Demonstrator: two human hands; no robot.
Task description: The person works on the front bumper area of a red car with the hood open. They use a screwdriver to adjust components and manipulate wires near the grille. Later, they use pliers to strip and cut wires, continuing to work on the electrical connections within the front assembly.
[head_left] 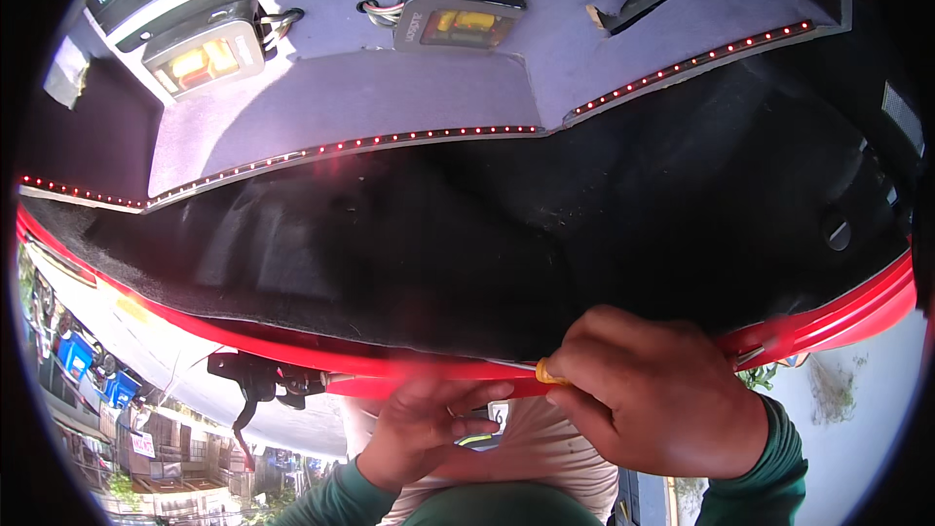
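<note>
My right hand is closed round the yellow-orange handle of a screwdriver. Its thin metal shaft points left, lying along the inner lip of a red painted car-body edge. Where the tip ends is hard to make out. Left of it, my left hand is held against or just below the red edge, fingers stretched out and apart, holding nothing. A ring shows on one finger. Black trunk lining reaches right up to the red edge beside both hands.
Beyond the lining stands a pale purple panel edged with a strip of small red lights. Two dark boxes with clear windows and wires are mounted on it. A black latch-like part hangs below the red edge at left.
</note>
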